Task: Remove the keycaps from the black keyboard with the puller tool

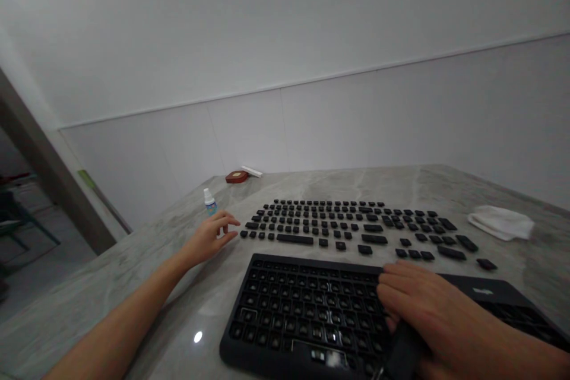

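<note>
A black keyboard base (pixel 262 256) without its keycaps lies in front of me, its rows of switch sockets bare. Behind it, many loose black keycaps are spread in keyboard-like rows, among them a long space bar (pixel 294 239). My left hand (pixel 212 236) is beside the left end of these rows, thumb and fingers apart, holding nothing. Over the right part of the base, my right hand (pixel 416 297) is closed around a black-handled tool (pixel 404 351) with a thin metal part at its lower end. The palm hides much of it, so its exact kind is unclear.
A small white-capped bottle (pixel 210 202) stands beyond my left hand. At the table's far left edge lie a reddish-brown case (pixel 237 176) and a white strip (pixel 252 171). A folded white cloth (pixel 501 222) rests at right on the grey marbled table (pixel 196 303). A wall rises behind.
</note>
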{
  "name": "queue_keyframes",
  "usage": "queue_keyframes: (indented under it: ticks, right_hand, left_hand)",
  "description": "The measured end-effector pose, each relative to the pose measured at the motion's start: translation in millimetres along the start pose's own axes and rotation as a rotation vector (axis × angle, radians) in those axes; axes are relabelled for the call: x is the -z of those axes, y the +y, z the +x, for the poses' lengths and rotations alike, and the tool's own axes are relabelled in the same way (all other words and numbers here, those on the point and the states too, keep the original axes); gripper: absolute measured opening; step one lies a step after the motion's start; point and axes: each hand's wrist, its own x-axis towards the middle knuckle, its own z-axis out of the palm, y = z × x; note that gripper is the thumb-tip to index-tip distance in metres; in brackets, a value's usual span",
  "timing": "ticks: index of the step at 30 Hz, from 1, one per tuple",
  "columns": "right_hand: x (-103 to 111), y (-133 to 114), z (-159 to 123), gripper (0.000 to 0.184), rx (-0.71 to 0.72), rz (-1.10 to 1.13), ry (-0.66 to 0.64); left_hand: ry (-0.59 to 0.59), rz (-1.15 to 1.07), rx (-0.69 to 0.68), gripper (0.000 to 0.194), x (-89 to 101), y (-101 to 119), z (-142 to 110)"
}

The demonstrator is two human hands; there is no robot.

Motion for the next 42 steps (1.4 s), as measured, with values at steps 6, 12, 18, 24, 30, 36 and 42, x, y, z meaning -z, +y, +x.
queue_keyframes:
  ticks: [6, 12, 18, 24, 30, 36, 42]
  right_hand:
    - [-25.4, 5.5, 12.2, 0.012, 0.001, 0.158, 0.028]
    - [-23.1, 17.9, 2.2, 0.022, -0.058, 0.18, 0.026]
    - [-26.9, 21.8, 3.0, 0.026, -0.041, 0.184, 0.045]
    - [-28.5, 23.4, 3.2, 0.029, -0.051, 0.2, 0.029]
    - [-28.2, 23.3, 6.3, 0.031, -0.066, 0.204, 0.005]
    - [-31.2, 25.6, 7.0, 0.03, -0.052, 0.227, 0.015]
    - [-31.1, 26.0, 7.0, 0.032, 0.002, 0.187, 0.033]
  left_hand:
    - [-0.113, -0.039, -0.005, 0.021, -11.4, -2.7, 10.9]
    - [-0.188, -0.088, -0.005, 0.017, -15.8, -6.3, 15.8]
    - [-0.214, -0.174, -0.002, 0.015, -1.0, 7.7, 12.1]
    - [-0.43, -0.474, -0.209, 0.012, 22.9, 65.1, -4.0]
    - [-0.723, -0.562, -0.291, 0.011, 30.3, 102.7, -14.6]
    - [-0.782, -0.454, -0.321, 0.019, 31.0, 98.8, -16.9]
    - [-0.791, -0.414, -0.358, 0.011, 30.7, 97.6, -17.1]
